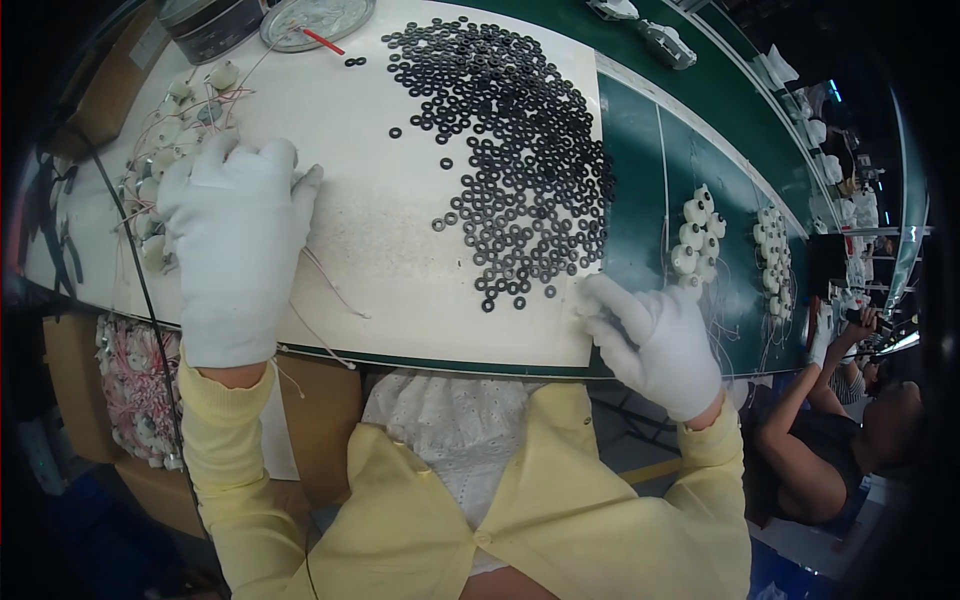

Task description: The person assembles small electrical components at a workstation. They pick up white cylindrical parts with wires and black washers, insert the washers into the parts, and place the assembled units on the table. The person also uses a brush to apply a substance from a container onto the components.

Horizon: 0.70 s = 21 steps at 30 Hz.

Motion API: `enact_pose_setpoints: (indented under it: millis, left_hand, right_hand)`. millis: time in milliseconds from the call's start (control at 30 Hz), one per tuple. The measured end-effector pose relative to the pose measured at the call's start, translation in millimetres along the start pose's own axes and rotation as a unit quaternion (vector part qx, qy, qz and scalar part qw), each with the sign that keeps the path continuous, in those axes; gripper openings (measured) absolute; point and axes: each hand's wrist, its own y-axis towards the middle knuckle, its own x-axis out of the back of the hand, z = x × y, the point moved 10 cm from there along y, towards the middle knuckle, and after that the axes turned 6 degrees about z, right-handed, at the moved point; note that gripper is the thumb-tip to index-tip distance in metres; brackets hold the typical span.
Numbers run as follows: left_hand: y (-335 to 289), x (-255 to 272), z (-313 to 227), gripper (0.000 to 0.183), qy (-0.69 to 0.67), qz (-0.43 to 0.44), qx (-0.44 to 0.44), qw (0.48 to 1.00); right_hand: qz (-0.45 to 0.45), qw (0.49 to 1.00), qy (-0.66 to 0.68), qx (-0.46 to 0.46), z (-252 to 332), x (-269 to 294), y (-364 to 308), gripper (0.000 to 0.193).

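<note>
My left hand (235, 245), in a white glove, is above the left side of the table with its fingers curled down. What it holds, if anything, is hidden beneath it; thin pink and white wires (330, 280) stick out from under its right side. Just beyond and beside it lie several round white wired parts (165, 135), like small motors. My right hand (655, 340), also gloved, is low over the right edge of the white board (390, 290), its fingers bent and apart. Nearest to it is a wide spread of small black rings (525, 170).
White round parts (698, 235) stand in rows on the green surface at right, with another group (772, 262) beyond. A dark tub (212, 25) and a round lid (315, 22) with a red stick are at far left. A box of wired parts (140, 390) sits below; a person (815, 440) works at right.
</note>
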Motion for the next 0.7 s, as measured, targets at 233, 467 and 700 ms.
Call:
enact_pose_setpoints:
  millis: [233, 467, 700]
  left_hand:
    - [-9.9, 40.7, -45.0, 0.025, -0.123, -0.12, -0.13, 0.976]
    - [-31.7, 22.1, -47.8, 0.023, -0.175, -0.074, -0.078, 0.979]
    - [-37.9, 12.0, -42.2, 0.023, -0.201, -0.064, -0.079, 0.974]
  right_hand:
    - [-0.015, 0.882, 0.463, -0.09, -23.9, -22.7, 4.6, 0.033]
    - [-0.005, 0.873, 0.478, -0.093, -26.4, -31.3, 8.1, 0.03]
    - [-0.008, 0.922, 0.387, -0.012, -9.7, -18.7, 24.1, 0.031]
